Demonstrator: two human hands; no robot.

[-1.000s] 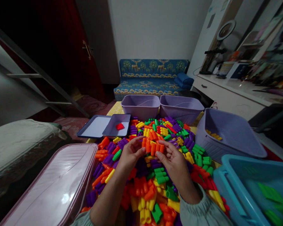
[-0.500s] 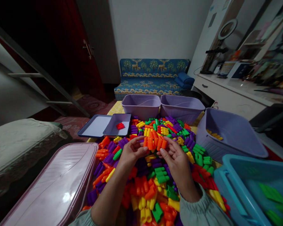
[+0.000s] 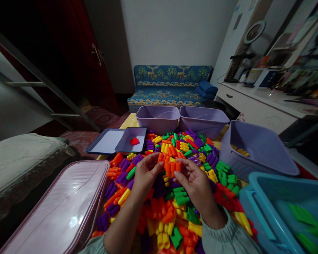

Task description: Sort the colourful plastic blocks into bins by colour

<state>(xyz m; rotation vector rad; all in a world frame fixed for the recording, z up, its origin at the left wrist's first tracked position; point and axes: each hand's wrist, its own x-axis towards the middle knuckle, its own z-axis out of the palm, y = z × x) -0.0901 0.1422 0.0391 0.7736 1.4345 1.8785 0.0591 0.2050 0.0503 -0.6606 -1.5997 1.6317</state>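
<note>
Both hands are raised over a heap of plastic bullet-shaped building blocks in orange, yellow, green, purple and red. My left hand pinches an orange block between thumb and fingers. Close beside it, my right hand grips another orange block made of joined tubes, with its thumb at the lower corner. The two blocks are near each other or touching; overlap with the orange and yellow pieces behind makes it hard to tell whether they are joined.
Two purple bins stand behind the heap. A third purple bin at right holds yellow blocks, and a blue bin holds green ones. A small tray holds a red block. Left lies a pink lidded box.
My right hand has shifted slightly left and turned its orange block, which now sits lower and closer to the left hand's block. My left hand has barely moved.
</note>
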